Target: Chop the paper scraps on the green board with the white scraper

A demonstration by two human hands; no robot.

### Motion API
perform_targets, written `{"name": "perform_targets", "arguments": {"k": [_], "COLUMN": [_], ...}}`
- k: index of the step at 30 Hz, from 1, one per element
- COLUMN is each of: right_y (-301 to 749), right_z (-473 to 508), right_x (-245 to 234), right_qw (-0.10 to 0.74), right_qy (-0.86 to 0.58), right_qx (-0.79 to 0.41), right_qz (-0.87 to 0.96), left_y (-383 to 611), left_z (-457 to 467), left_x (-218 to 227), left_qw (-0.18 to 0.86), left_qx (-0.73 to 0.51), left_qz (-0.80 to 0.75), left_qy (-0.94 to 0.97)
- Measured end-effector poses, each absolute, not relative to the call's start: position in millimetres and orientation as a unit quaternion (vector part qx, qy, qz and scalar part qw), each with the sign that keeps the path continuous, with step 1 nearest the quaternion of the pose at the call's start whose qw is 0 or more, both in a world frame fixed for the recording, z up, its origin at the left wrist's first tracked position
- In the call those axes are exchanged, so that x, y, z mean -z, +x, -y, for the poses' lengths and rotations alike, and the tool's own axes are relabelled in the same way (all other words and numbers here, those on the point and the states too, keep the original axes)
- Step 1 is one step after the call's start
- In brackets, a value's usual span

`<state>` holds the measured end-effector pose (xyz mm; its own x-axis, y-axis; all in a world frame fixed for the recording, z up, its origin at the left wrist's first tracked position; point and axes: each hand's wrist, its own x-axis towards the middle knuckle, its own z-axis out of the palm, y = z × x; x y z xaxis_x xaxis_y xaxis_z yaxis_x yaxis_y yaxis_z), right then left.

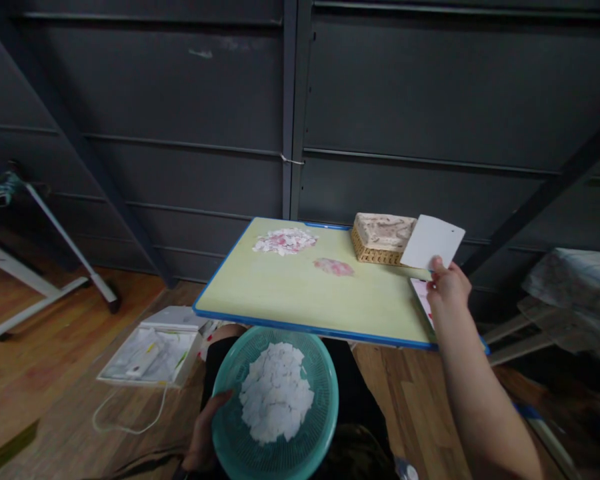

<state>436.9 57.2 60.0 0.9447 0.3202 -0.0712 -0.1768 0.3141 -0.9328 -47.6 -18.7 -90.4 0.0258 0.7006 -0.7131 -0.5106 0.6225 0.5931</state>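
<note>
My left hand [206,427] is closed on the left rim of a round green plastic basket [326,400], thumb inside the rim. The basket is in my lap and holds a heap of small white paper-like pieces [276,393]. Raised at the table's right side, my right hand [447,283] pinches a square white card [433,241] with a small dark mark near one corner. Just below that hand, a flat pink-and-white object [423,297] with a dark edge lies partly hidden. Behind the card stands a wicker basket [377,253] with a blotchy pale top [384,229].
The yellow table [275,293] has a blue edge. On it are a pile of white and pink flakes [285,241] and a flatter pink patch [334,267]. An open white box [147,353] with a cord is on the floor at left. A dark panelled wall [180,180] rises behind.
</note>
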Motion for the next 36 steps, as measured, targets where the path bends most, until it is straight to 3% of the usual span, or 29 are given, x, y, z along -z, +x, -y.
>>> {"name": "perform_targets", "arguments": {"k": [7,10,13,17,21,26,36], "right_y": [404,366,321,272,248,247,265], "right_z": [-82,-111,-143,-170,-179,-178,-172], "right_x": [-67,-72,-84,-103,-105,-98,-105], "right_qw": [0.801,0.753,0.594,0.331,0.194,0.148,0.164], "right_qy": [-0.554,-0.554,-0.617,-0.667,-0.675,-0.668,-0.661], "right_qx": [-0.151,-0.188,-0.18,0.023,0.08,0.093,0.092], "right_qz": [0.171,0.302,0.484,0.667,0.707,0.723,0.727], "left_y": [-41,-39,-37,-36,-34,-35,-34], "left_z": [22,24,25,25,25,25,26], "left_x": [80,73,70,71,69,70,69], "left_qw": [0.708,0.712,0.721,0.717,0.697,0.692,0.704], "left_qx": [-0.434,-0.444,-0.439,-0.448,-0.453,-0.45,-0.441], "left_qz": [-0.542,-0.528,-0.523,-0.52,-0.538,-0.545,-0.546], "left_qy": [0.13,0.13,0.115,0.122,0.139,0.147,0.11]}}
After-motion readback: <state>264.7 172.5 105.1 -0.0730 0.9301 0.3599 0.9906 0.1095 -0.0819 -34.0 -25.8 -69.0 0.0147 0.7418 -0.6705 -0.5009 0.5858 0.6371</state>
